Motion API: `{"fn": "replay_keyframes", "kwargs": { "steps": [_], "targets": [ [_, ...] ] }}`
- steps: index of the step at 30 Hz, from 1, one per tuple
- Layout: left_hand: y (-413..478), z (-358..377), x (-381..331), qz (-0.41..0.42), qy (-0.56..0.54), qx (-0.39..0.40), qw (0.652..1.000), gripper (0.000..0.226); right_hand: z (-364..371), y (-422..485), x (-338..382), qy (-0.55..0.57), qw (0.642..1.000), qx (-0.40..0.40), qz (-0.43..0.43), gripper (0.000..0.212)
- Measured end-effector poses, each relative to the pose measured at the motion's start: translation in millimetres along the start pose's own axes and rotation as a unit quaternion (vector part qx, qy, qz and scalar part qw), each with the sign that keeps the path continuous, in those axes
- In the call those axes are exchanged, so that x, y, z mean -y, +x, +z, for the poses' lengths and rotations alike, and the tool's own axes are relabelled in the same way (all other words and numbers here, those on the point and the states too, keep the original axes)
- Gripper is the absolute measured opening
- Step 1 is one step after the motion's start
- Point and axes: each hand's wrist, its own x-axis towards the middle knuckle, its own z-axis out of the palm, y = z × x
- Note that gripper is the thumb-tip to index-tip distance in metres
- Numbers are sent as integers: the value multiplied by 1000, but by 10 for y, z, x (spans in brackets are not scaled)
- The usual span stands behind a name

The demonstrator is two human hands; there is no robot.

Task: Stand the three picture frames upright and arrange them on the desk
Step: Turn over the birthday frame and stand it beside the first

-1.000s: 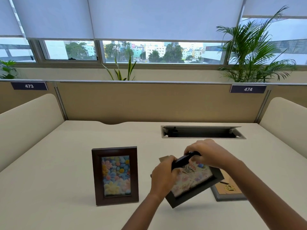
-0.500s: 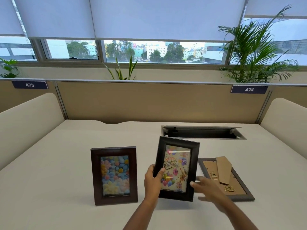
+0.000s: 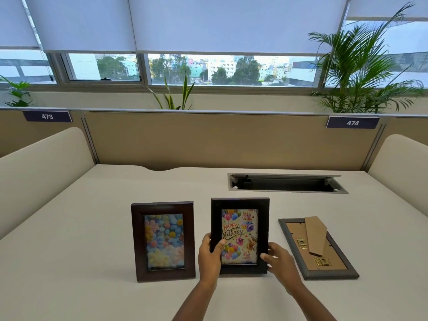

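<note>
A dark brown frame with a flower picture (image 3: pixel 163 241) stands upright on the cream desk (image 3: pixel 69 228), left of centre. Beside it a black frame with a "Happy Birthday" picture (image 3: pixel 240 235) stands upright, its base on the desk. My left hand (image 3: pixel 209 256) grips its lower left edge, thumb on the front. My right hand (image 3: pixel 279 260) holds its lower right edge. A grey frame (image 3: pixel 318 249) lies face down to the right, its cardboard stand and brass clips showing.
An open cable slot (image 3: pixel 287 183) is set into the desk behind the frames. A tan partition (image 3: pixel 208 140) closes the back, cream side panels stand at left (image 3: pixel 41 163) and right (image 3: pixel 405 163). Plants stand behind the partition.
The black frame was tilted in both hands over the grey one, then turned upright and set down straight beside the flower frame. My right hand moved to its lower right edge.
</note>
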Motion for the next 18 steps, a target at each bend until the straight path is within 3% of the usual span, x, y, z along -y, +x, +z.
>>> {"fn": "replay_keyframes", "kwargs": {
  "steps": [6, 18],
  "targets": [
    [-41, -38, 70, 11, -1, 6, 1000, 21, 20, -25, -56, -6, 1000, -5, -1, 42],
    [-141, -26, 31, 9, 89, -23, 996, 45, 60, -33, -139, -23, 999, -7, -24, 43]
  ]
}}
